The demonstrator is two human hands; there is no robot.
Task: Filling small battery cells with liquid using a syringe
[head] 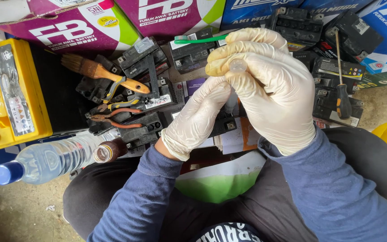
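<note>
setting: concrete floor (381, 101) crowded with boxes and small black batteries, seen from over the person's lap
boxes: purple and blue cartons (68, 27) along the far edge
yellow battery: big yellow case (10, 89) at the left edge of the floor
batteries: black battery pile (153, 103) in the middle, under both hands
bottles: clear bottle (50, 159) with blue cap lying at near left, an open brown bottle (108, 151) just beside it
tools: brush (99, 71), pliers (117, 117), screwdriver (342, 89) lying on the batteries
right hand: right hand (269, 94), gloved, curled shut around a green toothbrush (200, 39) (its long axis runs left, bristles at the far left end)
left hand: left hand (198, 118), gloved, fingers together, tips touching the right palm from below; it pinches nothing i can make out
</note>
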